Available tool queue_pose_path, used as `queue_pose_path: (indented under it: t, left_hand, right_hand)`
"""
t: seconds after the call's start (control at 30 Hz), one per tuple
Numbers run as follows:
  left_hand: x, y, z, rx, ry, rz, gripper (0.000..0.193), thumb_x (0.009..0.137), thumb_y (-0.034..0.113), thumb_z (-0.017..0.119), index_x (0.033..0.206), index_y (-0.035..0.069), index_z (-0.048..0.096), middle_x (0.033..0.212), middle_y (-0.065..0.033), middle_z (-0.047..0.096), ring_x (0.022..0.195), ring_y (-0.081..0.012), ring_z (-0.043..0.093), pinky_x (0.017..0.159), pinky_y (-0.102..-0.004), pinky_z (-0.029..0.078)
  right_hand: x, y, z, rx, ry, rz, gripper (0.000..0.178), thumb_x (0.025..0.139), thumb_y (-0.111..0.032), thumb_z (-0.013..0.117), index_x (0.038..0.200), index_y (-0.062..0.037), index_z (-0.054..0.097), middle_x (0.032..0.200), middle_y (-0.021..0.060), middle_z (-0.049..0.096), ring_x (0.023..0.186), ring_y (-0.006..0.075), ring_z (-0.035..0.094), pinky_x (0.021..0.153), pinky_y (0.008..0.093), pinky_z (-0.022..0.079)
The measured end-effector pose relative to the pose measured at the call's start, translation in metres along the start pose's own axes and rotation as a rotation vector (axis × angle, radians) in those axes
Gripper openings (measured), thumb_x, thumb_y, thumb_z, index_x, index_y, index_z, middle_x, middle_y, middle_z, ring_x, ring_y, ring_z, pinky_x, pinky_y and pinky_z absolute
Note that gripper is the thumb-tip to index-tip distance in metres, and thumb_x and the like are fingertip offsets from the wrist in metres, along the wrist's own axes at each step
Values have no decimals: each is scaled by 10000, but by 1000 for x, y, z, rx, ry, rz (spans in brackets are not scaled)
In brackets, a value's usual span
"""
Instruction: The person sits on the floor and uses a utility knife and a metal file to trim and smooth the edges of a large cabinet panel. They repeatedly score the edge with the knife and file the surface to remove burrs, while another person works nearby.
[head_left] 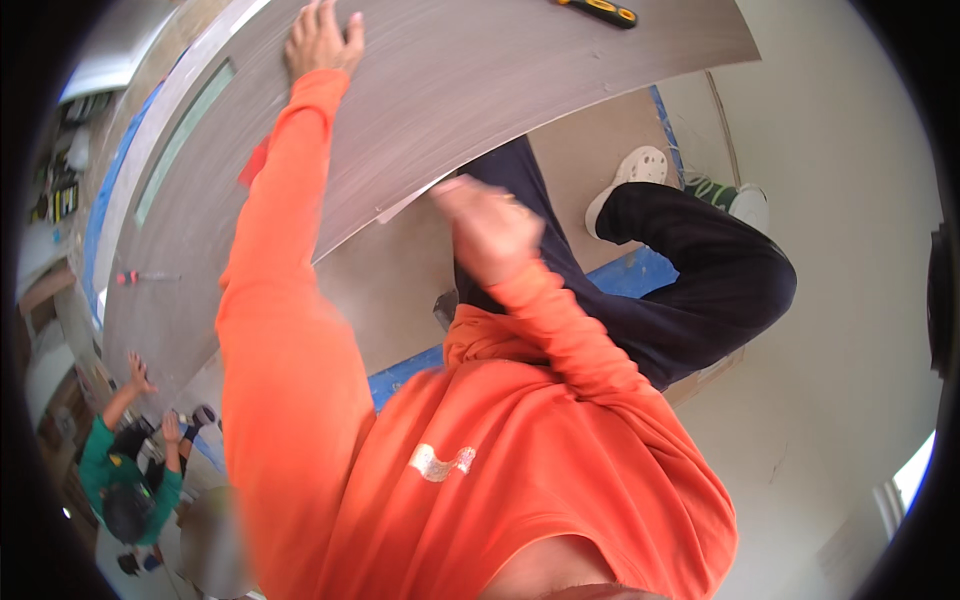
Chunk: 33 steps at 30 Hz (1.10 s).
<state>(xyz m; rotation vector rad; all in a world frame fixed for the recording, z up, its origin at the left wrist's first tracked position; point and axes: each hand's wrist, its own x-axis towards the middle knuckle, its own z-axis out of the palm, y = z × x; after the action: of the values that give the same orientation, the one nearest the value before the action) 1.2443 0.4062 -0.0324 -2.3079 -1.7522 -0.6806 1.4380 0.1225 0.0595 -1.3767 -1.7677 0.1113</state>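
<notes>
A large grey-brown wood-grain panel (470, 90) spans the upper left of the head view. My left hand (325, 42) lies on its surface near the top with fingers spread, holding nothing. Close to the panel's near edge is my right hand (490, 225), curled and blurred by motion. What it holds, if anything, cannot be made out. A pale strip (405, 207) shows under the edge beside it. On the panel rest a yellow-and-black tool handle (605, 12), a red-handled screwdriver (128, 278), and a red item (255, 162) partly covered by my left sleeve.
Across the panel at lower left, a co-worker in green (130, 480) has a hand at its edge. A light-coloured wall (850, 200) stands at right. Blue sheeting (635, 273) lies by my bent legs. A long cutout (185, 140) runs near the panel's left side.
</notes>
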Motion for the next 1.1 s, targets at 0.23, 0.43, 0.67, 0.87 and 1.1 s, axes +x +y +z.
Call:
queue_pose_path:
  t: [0.23,0.43,0.67,0.87,1.1]
  left_hand:
    - [-3,0,21,-82,89,-35,471,958,343,544,1314,36,574,1423,-194,522,1337,-370,454,1104,-500,364]
    - [-23,31,-18,-200,139,-169,252,866,294,636,1024,100,661,1074,-65,661,1090,-306,587,922,-489,447]
    - [-178,24,-124,155,863,-964,254,858,106,610,1102,46,568,1113,-132,546,1088,-296,470,965,-444,367]
    - [-275,-11,-139,-119,1276,-1427,374,936,298,683,1106,3,526,1012,-88,554,950,-198,507,826,-377,447]
    - [-272,8,-136,-785,1387,-1398,225,983,219,656,983,70,487,819,-24,568,564,-86,514,472,-241,415]
  right_hand:
    - [110,69,-238,-279,369,22,180,925,14,642,1067,124,649,1014,185,713,871,255,707,769,343,600]
    - [241,102,-239,-43,130,-155,267,997,-85,610,1160,128,618,1135,185,701,935,233,721,766,287,589]
    - [291,72,51,326,-857,-379,201,1000,-128,580,1163,-34,650,1060,55,686,885,148,647,700,286,528]
    - [219,-58,191,563,-1152,-892,177,873,8,613,1043,11,660,940,131,649,825,206,662,713,314,541]
    - [159,-211,266,638,-1317,-1560,194,830,-25,610,990,33,702,900,224,703,808,357,694,729,415,556]
